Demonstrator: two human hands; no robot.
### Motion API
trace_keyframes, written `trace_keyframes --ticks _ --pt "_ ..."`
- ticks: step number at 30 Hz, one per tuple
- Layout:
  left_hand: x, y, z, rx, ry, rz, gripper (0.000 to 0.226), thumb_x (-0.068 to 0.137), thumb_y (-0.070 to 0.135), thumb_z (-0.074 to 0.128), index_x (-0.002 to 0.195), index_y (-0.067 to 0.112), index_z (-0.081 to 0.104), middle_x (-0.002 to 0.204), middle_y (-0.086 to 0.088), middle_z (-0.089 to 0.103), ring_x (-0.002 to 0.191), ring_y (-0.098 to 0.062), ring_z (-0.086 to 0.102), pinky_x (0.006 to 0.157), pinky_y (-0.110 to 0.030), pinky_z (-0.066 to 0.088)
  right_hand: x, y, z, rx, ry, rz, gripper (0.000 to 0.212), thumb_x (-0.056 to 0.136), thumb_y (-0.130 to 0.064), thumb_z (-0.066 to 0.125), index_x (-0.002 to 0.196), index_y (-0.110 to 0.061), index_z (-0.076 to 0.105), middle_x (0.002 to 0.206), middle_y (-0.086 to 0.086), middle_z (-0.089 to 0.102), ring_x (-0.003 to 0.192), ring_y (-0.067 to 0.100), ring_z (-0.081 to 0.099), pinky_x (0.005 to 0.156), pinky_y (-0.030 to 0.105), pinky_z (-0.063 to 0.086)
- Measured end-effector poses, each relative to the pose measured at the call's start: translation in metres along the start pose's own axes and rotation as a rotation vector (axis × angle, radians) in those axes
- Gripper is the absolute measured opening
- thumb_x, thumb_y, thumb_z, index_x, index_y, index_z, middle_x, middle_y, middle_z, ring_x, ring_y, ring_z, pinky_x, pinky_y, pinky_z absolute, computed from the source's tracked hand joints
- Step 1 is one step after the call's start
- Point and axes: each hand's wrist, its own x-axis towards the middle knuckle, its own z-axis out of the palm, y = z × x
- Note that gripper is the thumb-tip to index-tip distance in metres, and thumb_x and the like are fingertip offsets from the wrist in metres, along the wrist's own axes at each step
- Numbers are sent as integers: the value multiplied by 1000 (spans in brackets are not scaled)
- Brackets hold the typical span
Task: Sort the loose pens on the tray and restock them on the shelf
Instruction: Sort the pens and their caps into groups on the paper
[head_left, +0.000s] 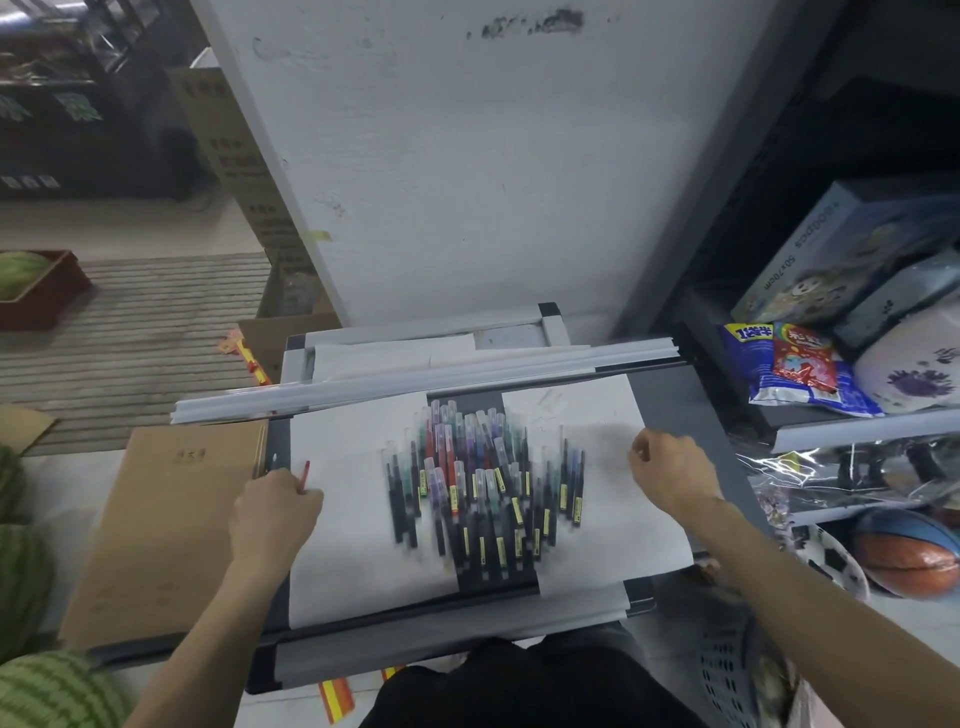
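Note:
A heap of several loose pens (480, 483), with black, red, purple and teal barrels and yellow labels, lies in the middle of a dark tray (670, 400) lined with white paper sheets. My left hand (275, 514) rests on the left paper sheet and holds a thin red pen (304, 475) that sticks up from its fingers. My right hand (670, 470) hovers over the right paper sheet with curled fingers; whether it holds anything is not visible. Both hands are apart from the heap.
A brown cardboard sheet (166, 525) lies left of the tray. White plastic strips (415, 376) lie across the tray's far edge. The shelf (852, 426) on the right holds boxes, a snack bag and balls. Watermelons (31, 571) sit at the left.

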Motion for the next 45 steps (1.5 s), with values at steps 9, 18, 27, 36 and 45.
trace_keyframes --ticks 9,18,27,36,45 --pt "-30 35 -7 -93 -1 124 24 91 25 67 113 16 71 95 3 71 75 -15 64 69 -32 55 12 51 -17 -130 -84 14 21 93 -24 67 112 -17 65 102 5 66 88 24 61 80 37 56" --pt "-55 72 -11 -158 -13 279 16 93 27 70 108 20 71 93 8 66 78 -12 62 74 -28 49 19 48 -5 -44 -23 49 12 100 -21 62 104 -11 68 97 10 71 83 28 67 79 42 60" --pt "-85 102 -29 -440 -137 416 10 99 22 60 95 31 63 71 8 65 57 -10 56 59 -33 48 -15 -42 -38 664 -21 -41 37 92 -12 64 119 -37 73 83 -4 76 81 21 73 72 25 55" --pt "-128 129 -69 -699 -222 635 21 105 15 57 100 31 71 61 7 58 50 -7 45 49 -18 33 -92 -130 -92 1549 -284 -130 19 93 -1 70 112 -2 72 93 28 73 70 26 67 72 27 56" --pt "-141 130 -87 -691 -143 788 24 103 34 53 107 22 74 67 8 60 53 -16 52 50 -17 34 -111 -139 -108 1711 -309 -206 21 86 -9 73 106 -2 72 93 27 72 73 26 68 75 29 57"
